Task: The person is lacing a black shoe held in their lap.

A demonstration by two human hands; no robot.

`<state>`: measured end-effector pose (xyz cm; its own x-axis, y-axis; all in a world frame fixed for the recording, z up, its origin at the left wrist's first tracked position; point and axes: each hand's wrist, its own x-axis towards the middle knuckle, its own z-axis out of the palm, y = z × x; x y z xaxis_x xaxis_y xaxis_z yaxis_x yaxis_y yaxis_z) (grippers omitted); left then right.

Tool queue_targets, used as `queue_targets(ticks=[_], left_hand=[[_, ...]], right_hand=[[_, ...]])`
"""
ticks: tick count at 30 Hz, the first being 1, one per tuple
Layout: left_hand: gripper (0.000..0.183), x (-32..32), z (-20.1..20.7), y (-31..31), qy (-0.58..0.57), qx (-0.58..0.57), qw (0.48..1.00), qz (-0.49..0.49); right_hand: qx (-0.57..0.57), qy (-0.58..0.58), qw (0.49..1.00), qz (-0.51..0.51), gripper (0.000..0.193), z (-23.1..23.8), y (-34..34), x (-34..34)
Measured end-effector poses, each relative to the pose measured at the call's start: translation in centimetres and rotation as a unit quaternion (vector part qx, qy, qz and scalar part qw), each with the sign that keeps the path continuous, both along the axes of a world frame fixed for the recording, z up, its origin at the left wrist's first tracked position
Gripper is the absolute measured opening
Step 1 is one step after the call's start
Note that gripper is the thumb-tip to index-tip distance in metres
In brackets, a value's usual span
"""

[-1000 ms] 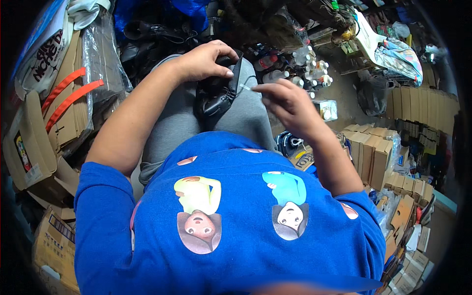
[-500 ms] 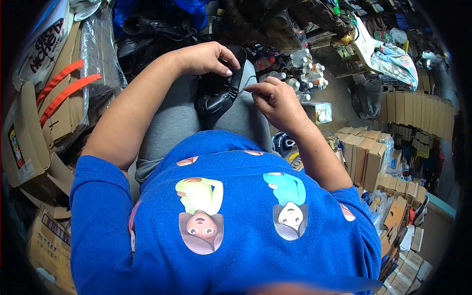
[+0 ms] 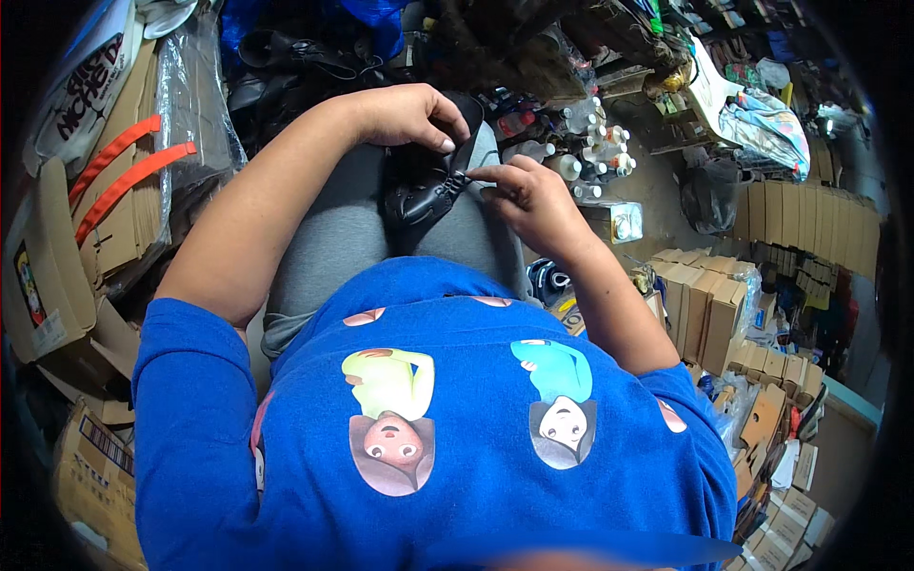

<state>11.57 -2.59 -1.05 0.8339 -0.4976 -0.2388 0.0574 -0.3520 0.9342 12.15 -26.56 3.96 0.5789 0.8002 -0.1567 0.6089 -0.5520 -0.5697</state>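
A blue shirt (image 3: 476, 381) printed with cartoon figures is nearest, and below its hem gray trousers (image 3: 328, 228) cover the lap. On the lap, between the thighs, sits a black shoe (image 3: 424, 203), its rounded toe toward the person. The right hand (image 3: 533, 195) comes in from the right, index finger stretched out to the laces (image 3: 457, 179), the other fingers curled; whether it pinches a lace is too small to tell. The left hand (image 3: 414, 114) arches over the shoe's opening, thumb and index finger apart; its other fingers are hidden, so I cannot tell if they grip.

Beyond the right wrist stand a rectangular tin (image 3: 624, 223) and a cluster of bottles (image 3: 566, 167), mostly white-capped. Upright cardboard boxes (image 3: 700, 305) line the right side. On the left, orange straps (image 3: 124, 181) lie across flattened cardboard (image 3: 133, 214), beside clear plastic (image 3: 195, 114). Past the knees are dark footwear (image 3: 286, 57) and blue plastic (image 3: 381, 38). Farther right, a black bag (image 3: 709, 195) rests near a patterned cloth (image 3: 766, 133).
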Motion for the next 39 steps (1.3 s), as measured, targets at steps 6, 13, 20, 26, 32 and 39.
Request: queue_targets(ticks=[6, 13, 20, 26, 32, 39], left_hand=[[0.039, 0.4, 0.8, 0.0, 0.039, 0.005, 0.998, -0.039], [0.041, 0.3, 0.8, -0.5, -0.005, 0.046, 0.999, -0.020], [0.040, -0.3, 1.0, -0.6, 0.003, 0.049, 0.999, -0.001], [0.042, 0.2, 1.1, -0.9, 0.007, 0.061, 0.998, 0.000], [0.037, -1.0, 0.7, -1.3, -0.131, 0.103, 0.978, 0.125], [0.019, -6.3, 0.3, -2.0, -0.229, 0.179, 0.947, 0.136]], right_hand=[[0.014, 0.199, 0.980, -0.006, 0.027, -1.9, -0.8, 3.4], [0.094, 0.254, 0.963, -0.007, 0.028, -3.8, -0.9, 3.9], [0.020, -0.026, 0.996, 0.078, 0.033, -0.9, -0.6, 2.8], [0.068, 0.092, 0.993, 0.037, 0.030, -2.1, -0.1, 2.4], [0.078, 0.048, 0.995, 0.037, 0.023, -2.4, 0.2, 2.1], [0.079, -0.060, 0.993, 0.061, 0.035, -2.3, -0.7, 1.0]])
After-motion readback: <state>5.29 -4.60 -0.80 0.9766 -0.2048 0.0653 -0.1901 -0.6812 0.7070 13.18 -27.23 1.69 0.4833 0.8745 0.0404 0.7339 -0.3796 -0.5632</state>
